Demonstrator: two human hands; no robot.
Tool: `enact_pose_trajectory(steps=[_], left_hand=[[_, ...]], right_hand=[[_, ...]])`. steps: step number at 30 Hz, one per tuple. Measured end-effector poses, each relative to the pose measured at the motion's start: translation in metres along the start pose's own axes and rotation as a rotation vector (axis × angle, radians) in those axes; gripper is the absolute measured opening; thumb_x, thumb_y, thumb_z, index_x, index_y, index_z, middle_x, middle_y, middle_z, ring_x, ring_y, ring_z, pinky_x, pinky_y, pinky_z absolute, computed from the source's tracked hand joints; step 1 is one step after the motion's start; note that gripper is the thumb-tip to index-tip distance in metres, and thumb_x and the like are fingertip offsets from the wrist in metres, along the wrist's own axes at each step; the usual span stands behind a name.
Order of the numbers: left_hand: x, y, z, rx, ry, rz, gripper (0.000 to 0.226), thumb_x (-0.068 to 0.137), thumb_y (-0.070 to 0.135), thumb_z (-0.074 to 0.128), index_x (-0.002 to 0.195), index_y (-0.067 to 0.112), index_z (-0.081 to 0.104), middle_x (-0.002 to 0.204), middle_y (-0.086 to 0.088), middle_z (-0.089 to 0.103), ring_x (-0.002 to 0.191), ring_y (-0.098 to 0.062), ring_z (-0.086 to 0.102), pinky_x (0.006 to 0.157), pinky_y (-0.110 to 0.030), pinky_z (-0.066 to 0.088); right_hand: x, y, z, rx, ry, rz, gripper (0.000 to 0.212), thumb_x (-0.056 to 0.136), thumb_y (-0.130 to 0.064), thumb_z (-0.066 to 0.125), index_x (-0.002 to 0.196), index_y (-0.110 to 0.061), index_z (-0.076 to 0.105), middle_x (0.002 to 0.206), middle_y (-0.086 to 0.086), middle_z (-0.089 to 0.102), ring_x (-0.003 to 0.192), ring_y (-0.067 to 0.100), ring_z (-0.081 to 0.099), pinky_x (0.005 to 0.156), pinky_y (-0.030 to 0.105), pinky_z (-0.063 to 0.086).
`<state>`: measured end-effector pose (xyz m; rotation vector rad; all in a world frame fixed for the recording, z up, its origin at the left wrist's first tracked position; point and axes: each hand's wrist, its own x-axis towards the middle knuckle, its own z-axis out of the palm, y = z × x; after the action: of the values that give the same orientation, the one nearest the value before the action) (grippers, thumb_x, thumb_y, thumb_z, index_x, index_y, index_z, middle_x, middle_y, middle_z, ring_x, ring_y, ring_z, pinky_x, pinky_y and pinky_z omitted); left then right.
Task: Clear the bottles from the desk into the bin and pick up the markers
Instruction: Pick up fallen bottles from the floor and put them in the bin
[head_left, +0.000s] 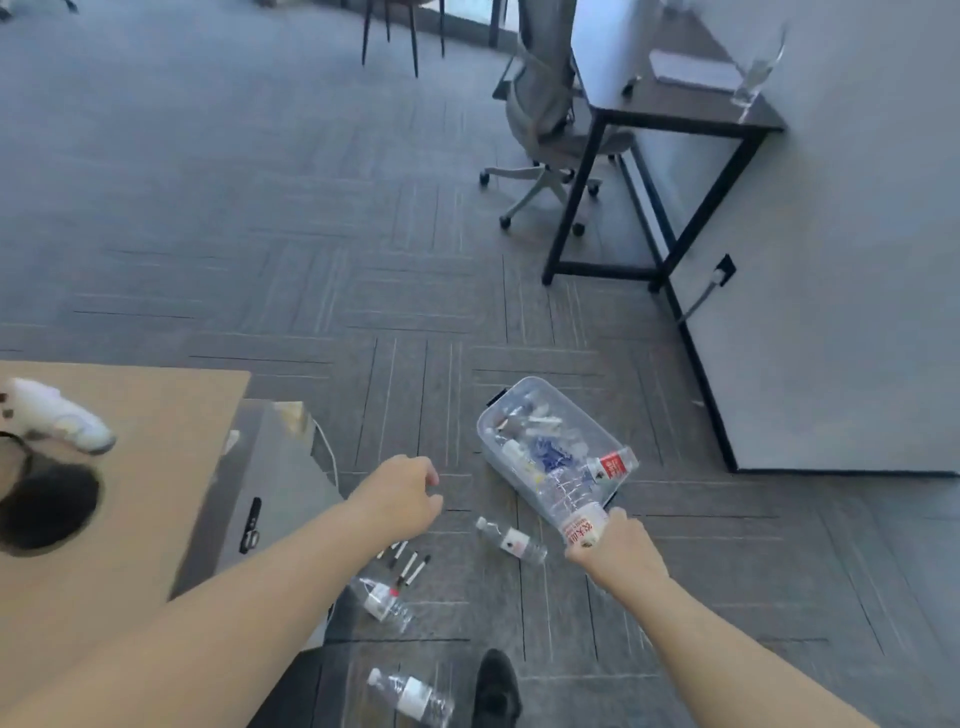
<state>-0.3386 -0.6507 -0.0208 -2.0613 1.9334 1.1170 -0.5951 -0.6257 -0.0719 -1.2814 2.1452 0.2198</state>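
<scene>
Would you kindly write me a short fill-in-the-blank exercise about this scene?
The right hand grips a red-labelled clear plastic bottle at the transparent plastic bin; the left hand holds ___.
___ other clear bottles lie on the grey carpet.
The black-capped white markers lie nearer the ___ hand.
Missing words: nothing; three; left.

Head-worn, forward and down over floor (291, 223)

Both bare forearms extend forward and down. Left hand (400, 496) hangs palm down, fingers loosely curled, holding nothing. Right hand (618, 553) is knuckles up, fingers wrapped round one end of a bottle (582, 522).
</scene>
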Motion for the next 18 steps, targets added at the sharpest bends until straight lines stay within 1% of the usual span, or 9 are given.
enact_pose_trajectory(steps=[2, 5, 7, 10, 12, 14, 16, 18], left_hand=[[0.034, 0.012, 0.012, -0.005, -0.036, -0.033, 0.034, 0.093, 0.03, 0.053, 0.124, 0.017, 0.058, 0.129, -0.004, 0.057, 0.114, -0.02, 0.055, 0.095, -0.03, 0.044], [0.08, 0.03, 0.028, -0.042, -0.069, -0.086, 0.032, 0.094, 0.03, 0.054, 0.123, 0.017, 0.059, 0.121, -0.003, 0.061, 0.102, -0.018, 0.057, 0.083, -0.025, 0.043], [0.105, 0.037, 0.037, -0.056, -0.082, -0.123, 0.03, 0.094, 0.031, 0.054, 0.12, 0.019, 0.06, 0.119, -0.002, 0.062, 0.095, -0.017, 0.055, 0.079, -0.025, 0.042], [0.131, 0.038, 0.047, -0.066, -0.086, -0.173, 0.027, 0.093, 0.034, 0.055, 0.116, 0.021, 0.061, 0.114, -0.001, 0.062, 0.093, -0.017, 0.058, 0.08, -0.028, 0.046], [0.143, 0.035, 0.052, -0.077, -0.081, -0.195, 0.026, 0.094, 0.033, 0.055, 0.116, 0.02, 0.061, 0.111, -0.002, 0.064, 0.088, -0.017, 0.059, 0.078, -0.028, 0.047], [0.149, 0.031, 0.055, -0.096, -0.077, -0.214, 0.027, 0.094, 0.031, 0.055, 0.117, 0.018, 0.061, 0.108, -0.002, 0.066, 0.085, -0.016, 0.06, 0.071, -0.025, 0.046], [0.148, 0.026, 0.058, -0.091, -0.081, -0.231, 0.026, 0.093, 0.028, 0.056, 0.117, 0.017, 0.061, 0.108, -0.003, 0.067, 0.091, -0.019, 0.063, 0.073, -0.025, 0.047], [0.143, 0.023, 0.062, -0.076, -0.095, -0.245, 0.026, 0.094, 0.027, 0.055, 0.117, 0.017, 0.062, 0.11, -0.004, 0.065, 0.099, -0.021, 0.062, 0.078, -0.025, 0.045]], right_hand=[[0.039, 0.005, 0.006, -0.003, -0.067, 0.027, 0.069, 0.071, -0.045, 0.069, 0.124, -0.009, 0.043, 0.119, 0.012, 0.052, 0.108, 0.03, 0.058, 0.083, 0.036, 0.05], [0.1, 0.01, -0.001, 0.015, -0.1, 0.045, 0.066, 0.073, -0.044, 0.069, 0.124, -0.01, 0.044, 0.118, 0.012, 0.054, 0.107, 0.03, 0.059, 0.077, 0.034, 0.048], [0.142, 0.009, -0.012, 0.02, -0.087, 0.029, 0.068, 0.072, -0.045, 0.072, 0.124, -0.009, 0.045, 0.117, 0.012, 0.055, 0.105, 0.03, 0.06, 0.075, 0.033, 0.048], [0.199, 0.0, -0.026, 0.042, -0.048, -0.018, 0.074, 0.067, -0.048, 0.074, 0.125, -0.011, 0.046, 0.118, 0.012, 0.058, 0.105, 0.032, 0.06, 0.084, 0.039, 0.053], [0.227, -0.009, -0.036, 0.028, -0.013, -0.044, 0.077, 0.07, -0.05, 0.071, 0.13, -0.009, 0.042, 0.124, 0.013, 0.054, 0.111, 0.033, 0.057, 0.086, 0.041, 0.051], [0.246, -0.018, -0.043, 0.014, 0.033, -0.056, 0.076, 0.075, -0.051, 0.063, 0.133, -0.008, 0.041, 0.128, 0.013, 0.053, 0.113, 0.034, 0.056, 0.089, 0.044, 0.051], [0.252, -0.021, -0.044, 0.009, 0.05, -0.061, 0.066, 0.08, -0.048, 0.057, 0.131, -0.007, 0.045, 0.124, 0.013, 0.056, 0.108, 0.033, 0.058, 0.088, 0.043, 0.052], [0.246, -0.019, -0.036, -0.008, -0.001, -0.081, 0.044, 0.087, -0.038, 0.052, 0.118, -0.006, 0.052, 0.113, 0.013, 0.059, 0.1, 0.031, 0.058, 0.082, 0.037, 0.05]])
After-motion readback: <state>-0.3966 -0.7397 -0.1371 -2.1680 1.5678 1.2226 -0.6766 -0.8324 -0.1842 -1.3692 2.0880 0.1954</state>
